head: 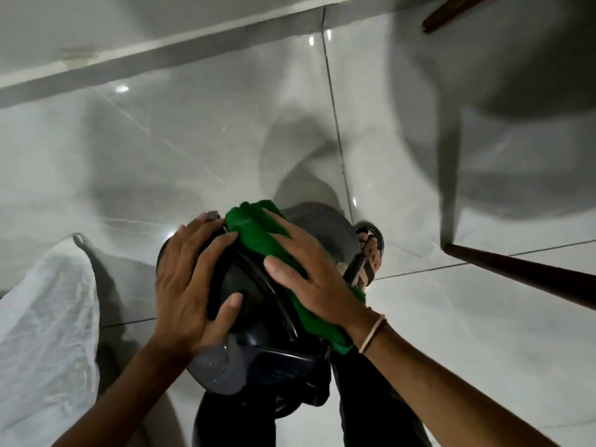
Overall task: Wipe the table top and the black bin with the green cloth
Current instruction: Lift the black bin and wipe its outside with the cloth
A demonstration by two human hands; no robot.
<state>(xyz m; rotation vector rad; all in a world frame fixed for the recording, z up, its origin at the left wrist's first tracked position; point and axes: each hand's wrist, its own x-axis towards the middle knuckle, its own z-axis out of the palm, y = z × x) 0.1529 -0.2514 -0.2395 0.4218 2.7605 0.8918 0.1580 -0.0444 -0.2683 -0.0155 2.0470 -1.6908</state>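
Observation:
The black bin [258, 321] with a grey lid part stands on the tiled floor, low in the middle of the head view. My left hand [190, 288] lies spread over its top left side and steadies it. My right hand [309, 269] presses the green cloth [254, 227] flat against the bin's upper right side, palm down with fingers apart. The cloth runs under that hand from the bin's far rim to my wrist. The bin's lower body is hidden beneath my hands. No table top is in view.
A white cloth-covered surface [42, 317] fills the lower left. A dark wooden leg [529, 275] slants in from the right and another piece of dark wood [451, 11] sits at the top. My sandalled foot [371, 253] stands just right of the bin. Glossy floor tiles [193, 140] lie beyond.

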